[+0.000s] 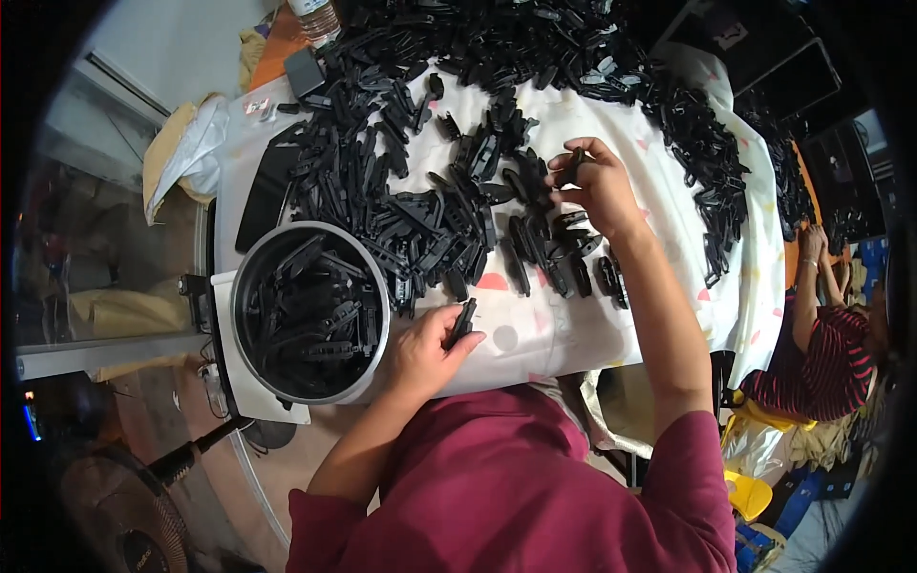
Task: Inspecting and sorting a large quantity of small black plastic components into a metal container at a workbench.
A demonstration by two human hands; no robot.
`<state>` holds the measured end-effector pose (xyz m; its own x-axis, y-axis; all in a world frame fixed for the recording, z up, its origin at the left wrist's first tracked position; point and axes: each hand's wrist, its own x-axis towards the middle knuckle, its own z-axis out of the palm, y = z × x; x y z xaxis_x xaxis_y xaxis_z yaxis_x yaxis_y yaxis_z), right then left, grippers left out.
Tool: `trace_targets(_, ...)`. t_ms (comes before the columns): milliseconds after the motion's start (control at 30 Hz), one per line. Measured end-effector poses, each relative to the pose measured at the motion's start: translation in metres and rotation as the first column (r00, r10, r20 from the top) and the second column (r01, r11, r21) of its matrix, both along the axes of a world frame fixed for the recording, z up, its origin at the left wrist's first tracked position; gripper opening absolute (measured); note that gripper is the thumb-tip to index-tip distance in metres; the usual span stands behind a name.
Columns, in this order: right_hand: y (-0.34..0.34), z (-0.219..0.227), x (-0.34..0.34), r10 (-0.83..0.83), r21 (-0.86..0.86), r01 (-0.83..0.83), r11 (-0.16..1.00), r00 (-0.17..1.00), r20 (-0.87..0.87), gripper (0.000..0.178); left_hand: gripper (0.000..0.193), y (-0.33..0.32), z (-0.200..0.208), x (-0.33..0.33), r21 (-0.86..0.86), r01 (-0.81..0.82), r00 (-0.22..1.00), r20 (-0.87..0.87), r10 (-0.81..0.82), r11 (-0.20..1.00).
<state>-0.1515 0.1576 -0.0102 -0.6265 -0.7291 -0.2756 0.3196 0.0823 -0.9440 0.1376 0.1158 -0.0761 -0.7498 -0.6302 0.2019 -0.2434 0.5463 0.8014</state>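
My left hand [427, 351] is near the table's front edge, its thumb and fingers closed on a slim black plastic piece [463, 323] that sticks up from the grip. Farther off and to the right, my right hand [604, 196] pinches a small dark piece [576, 164] above the loose parts; its exact shape is hard to make out. Just left of that hand lies a spread of black plastic pieces [482, 158], some long and narrow, others rounded. Beside my left hand stands a round metal pot [385, 315] filled with similar black pieces [310, 306].
A large heap of black parts [478, 43] covers the far side of the white patterned cloth [535, 325]. At left lie a dark flat tablet-like slab [263, 196] and a grey box [304, 72]. A standing fan [119, 506] is at lower left. Another person [826, 353] works at far right.
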Motion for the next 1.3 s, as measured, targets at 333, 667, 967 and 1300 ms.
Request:
trace_targets(333,-0.055,-0.011,0.020,0.690,0.755,0.053,0.653,0.370,-0.622,0.027,0.042,-0.002,-0.004,0.002,-0.029,0.032,0.999,-0.017,-0.032,0.999)
trace_targets(667,-0.044,-0.013,0.008,0.721,0.787,-0.014,0.617,0.410,-0.558,0.030,0.042,0.002,-0.005,0.000,0.072,-0.001,1.000,0.002,0.001,0.997)
trace_targets(967,0.056,0.012,-0.094,0.335,0.602,0.097,0.792,0.756,-0.563,0.022,0.042,0.001,-0.004,-0.002,0.095,-0.018,0.999,0.032,0.015,0.995)
trace_targets(1300,0.155,0.034,-0.228,0.551,0.355,0.858,0.370,0.105,-0.828,0.023,0.040,0.003,-0.004,-0.007,0.344,-0.001,0.995,-0.092,0.034,0.939)
